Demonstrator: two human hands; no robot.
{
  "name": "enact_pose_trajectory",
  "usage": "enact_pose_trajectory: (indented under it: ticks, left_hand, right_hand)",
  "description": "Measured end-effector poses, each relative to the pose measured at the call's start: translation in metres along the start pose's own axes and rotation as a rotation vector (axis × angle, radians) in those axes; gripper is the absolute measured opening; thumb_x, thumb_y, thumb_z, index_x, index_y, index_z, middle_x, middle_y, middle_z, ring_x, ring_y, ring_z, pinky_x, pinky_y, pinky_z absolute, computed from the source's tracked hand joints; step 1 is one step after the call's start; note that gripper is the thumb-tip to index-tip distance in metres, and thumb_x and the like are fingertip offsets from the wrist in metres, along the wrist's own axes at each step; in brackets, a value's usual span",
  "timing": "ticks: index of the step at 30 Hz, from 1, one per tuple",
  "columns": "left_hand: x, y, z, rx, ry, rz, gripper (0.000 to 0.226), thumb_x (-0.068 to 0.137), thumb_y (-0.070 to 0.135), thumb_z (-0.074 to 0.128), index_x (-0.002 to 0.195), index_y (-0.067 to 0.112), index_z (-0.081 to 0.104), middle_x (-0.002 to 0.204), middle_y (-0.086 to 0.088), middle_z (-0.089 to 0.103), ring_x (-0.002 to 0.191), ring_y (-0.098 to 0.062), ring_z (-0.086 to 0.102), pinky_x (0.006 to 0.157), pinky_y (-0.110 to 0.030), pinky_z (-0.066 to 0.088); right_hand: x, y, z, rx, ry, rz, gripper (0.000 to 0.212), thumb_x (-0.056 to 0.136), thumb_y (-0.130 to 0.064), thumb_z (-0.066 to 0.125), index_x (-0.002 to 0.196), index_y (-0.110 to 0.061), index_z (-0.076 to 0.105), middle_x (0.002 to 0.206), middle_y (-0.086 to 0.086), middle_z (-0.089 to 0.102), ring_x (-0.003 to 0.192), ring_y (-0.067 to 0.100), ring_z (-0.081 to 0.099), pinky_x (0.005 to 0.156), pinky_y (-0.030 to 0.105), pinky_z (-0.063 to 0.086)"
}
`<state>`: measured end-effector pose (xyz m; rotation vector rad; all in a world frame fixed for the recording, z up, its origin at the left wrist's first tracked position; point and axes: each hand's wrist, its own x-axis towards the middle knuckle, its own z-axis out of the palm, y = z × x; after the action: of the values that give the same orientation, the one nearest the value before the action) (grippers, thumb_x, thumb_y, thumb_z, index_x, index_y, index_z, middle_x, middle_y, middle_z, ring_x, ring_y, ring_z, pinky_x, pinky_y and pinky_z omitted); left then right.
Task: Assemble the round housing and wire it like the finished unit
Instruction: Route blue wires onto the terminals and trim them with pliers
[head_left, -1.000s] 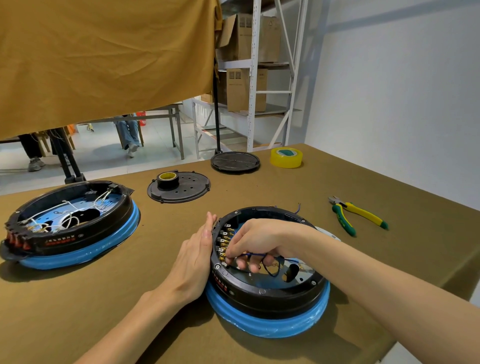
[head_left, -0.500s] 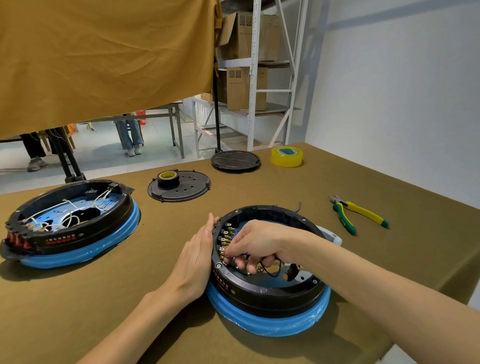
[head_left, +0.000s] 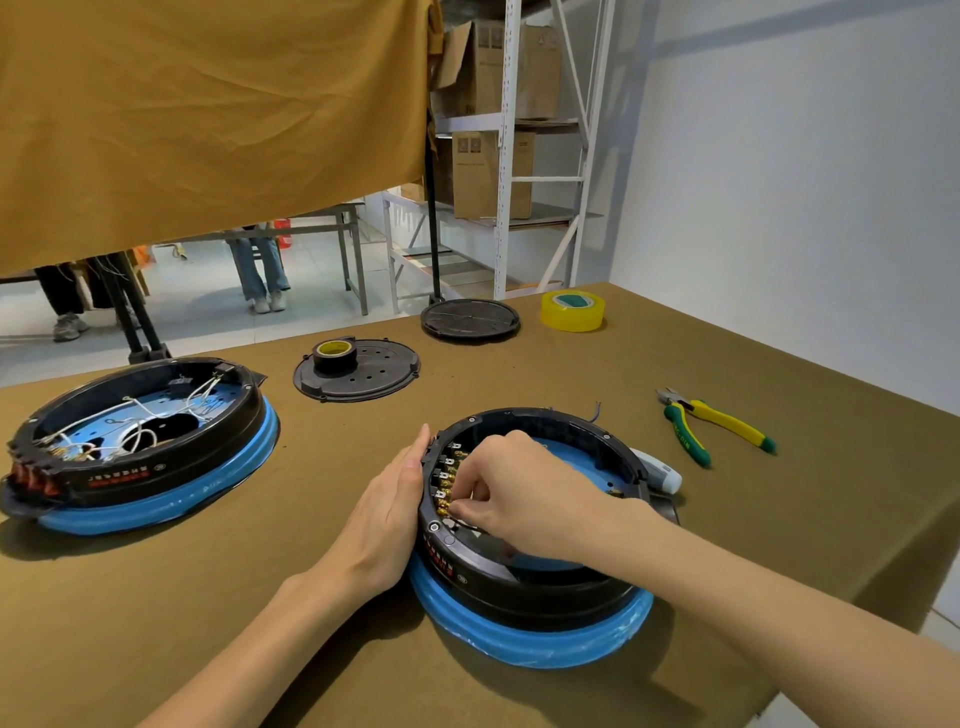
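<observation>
The round black housing (head_left: 545, 577) on its blue ring stands at the near middle of the table. My left hand (head_left: 384, 509) lies flat against its outer left wall, fingers straight. My right hand (head_left: 524, 493) reaches inside it, fingers curled, with the fingertips pinching a dark wire end at the row of brass terminals (head_left: 449, 467). The hand hides most of that wire. The finished unit (head_left: 171, 452), with white wires inside, sits at the far left.
A perforated black disc (head_left: 374, 374) carrying a black tape roll (head_left: 335, 353) and a black lid (head_left: 470, 319) lie behind. Yellow tape (head_left: 573, 310) is far right. Green-yellow pliers (head_left: 711, 423) and a white tool (head_left: 660, 470) lie right of the housing.
My right hand has moved left and lower toward the terminals, and the dark wire loop seen under it earlier is now hidden. My left hand has stayed against the wall.
</observation>
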<state>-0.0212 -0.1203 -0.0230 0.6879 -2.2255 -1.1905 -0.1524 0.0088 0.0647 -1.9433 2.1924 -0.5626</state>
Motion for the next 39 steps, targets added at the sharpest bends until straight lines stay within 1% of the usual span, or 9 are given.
enact_pose_trajectory:
  ticks: [7, 11, 16, 18, 22, 25, 31, 34, 39]
  left_hand:
    - [0.002, -0.003, 0.001, 0.006, -0.006, 0.028, 0.079, 0.094, 0.079, 0.009, 0.161, 0.038, 0.015, 0.165, 0.017, 0.027, 0.150, 0.006, 0.021, 0.127, -0.032, 0.015]
    - [-0.001, 0.004, -0.001, 0.037, 0.061, 0.076, 0.068, 0.100, 0.067, 0.019, 0.156, 0.032, 0.035, 0.157, 0.013, 0.043, 0.146, -0.002, 0.035, 0.124, -0.040, 0.025]
    - [0.000, 0.035, -0.011, 0.132, 0.248, 0.276, 0.023, 0.099, 0.026, 0.059, 0.121, 0.029, 0.067, 0.122, 0.020, 0.061, 0.126, -0.005, 0.052, 0.111, -0.045, 0.042]
    - [-0.001, 0.051, -0.015, 0.188, 0.219, 0.339, 0.018, 0.095, 0.028, 0.063, 0.110, 0.033, 0.071, 0.111, 0.025, 0.065, 0.120, -0.007, 0.054, 0.105, -0.039, 0.042]
    - [-0.004, 0.077, -0.012, 0.332, -0.050, 0.369, 0.024, 0.092, 0.049, 0.064, 0.114, 0.043, 0.071, 0.108, 0.033, 0.066, 0.116, 0.004, 0.053, 0.103, -0.031, 0.037]
    - [-0.004, 0.080, -0.004, 0.459, -0.174, 0.344, 0.027, 0.092, 0.049, 0.067, 0.119, 0.046, 0.068, 0.102, 0.033, 0.067, 0.108, 0.012, 0.053, 0.107, -0.027, 0.030]
    - [-0.004, 0.078, -0.002, 0.384, -0.106, 0.339, 0.024, 0.094, 0.036, 0.071, 0.117, 0.037, 0.070, 0.081, 0.022, 0.070, 0.088, 0.004, 0.066, 0.085, -0.014, 0.048]
    - [-0.005, 0.077, -0.001, 0.350, -0.082, 0.330, 0.023, 0.096, 0.033, 0.069, 0.119, 0.034, 0.068, 0.082, 0.020, 0.070, 0.086, -0.001, 0.068, 0.080, -0.019, 0.053]
    - [-0.005, 0.076, 0.000, 0.364, -0.067, 0.346, 0.026, 0.098, 0.030, 0.066, 0.123, 0.033, 0.064, 0.077, 0.017, 0.069, 0.081, -0.005, 0.067, 0.084, -0.018, 0.050]
  right_hand:
    - [0.000, -0.004, 0.008, -0.083, 0.081, -0.008, 0.016, 0.095, -0.022, 0.064, 0.094, -0.018, 0.080, 0.088, 0.002, 0.076, 0.083, 0.023, 0.069, 0.077, 0.041, 0.059]
    - [-0.004, 0.004, -0.005, 0.096, 0.111, -0.057, 0.015, 0.093, -0.022, 0.068, 0.092, -0.015, 0.082, 0.081, -0.003, 0.077, 0.074, 0.009, 0.070, 0.075, 0.035, 0.060]
    - [-0.010, 0.029, -0.037, 0.355, 0.352, -0.078, 0.011, 0.096, -0.022, 0.070, 0.095, -0.016, 0.080, 0.078, -0.008, 0.076, 0.074, 0.007, 0.073, 0.073, 0.031, 0.062]
    - [-0.011, 0.044, -0.045, 0.365, 0.372, -0.037, 0.011, 0.097, -0.022, 0.069, 0.095, -0.017, 0.079, 0.076, -0.007, 0.076, 0.073, 0.009, 0.073, 0.074, 0.034, 0.062]
    - [-0.013, 0.071, -0.049, 0.337, 0.333, 0.092, 0.012, 0.097, -0.021, 0.068, 0.091, -0.018, 0.079, 0.071, -0.005, 0.075, 0.067, 0.008, 0.071, 0.071, 0.033, 0.060]
    - [-0.023, 0.080, -0.043, 0.368, 0.215, 0.097, 0.012, 0.097, -0.024, 0.069, 0.090, -0.020, 0.079, 0.073, -0.004, 0.075, 0.066, 0.005, 0.068, 0.067, 0.024, 0.053]
    - [-0.043, 0.083, -0.047, 0.226, -0.123, -0.003, 0.020, 0.083, -0.051, 0.077, 0.094, -0.035, 0.077, 0.093, -0.012, 0.065, 0.083, 0.015, 0.057, 0.074, 0.036, 0.051]
    - [-0.044, 0.083, -0.048, 0.207, -0.089, -0.026, 0.011, 0.088, -0.044, 0.076, 0.091, -0.033, 0.078, 0.094, -0.013, 0.062, 0.087, 0.013, 0.057, 0.079, 0.036, 0.050]
    - [-0.038, 0.082, -0.049, 0.425, -0.028, -0.031, 0.024, 0.100, -0.039, 0.063, 0.089, -0.026, 0.079, 0.086, -0.002, 0.072, 0.080, 0.020, 0.064, 0.071, 0.030, 0.049]
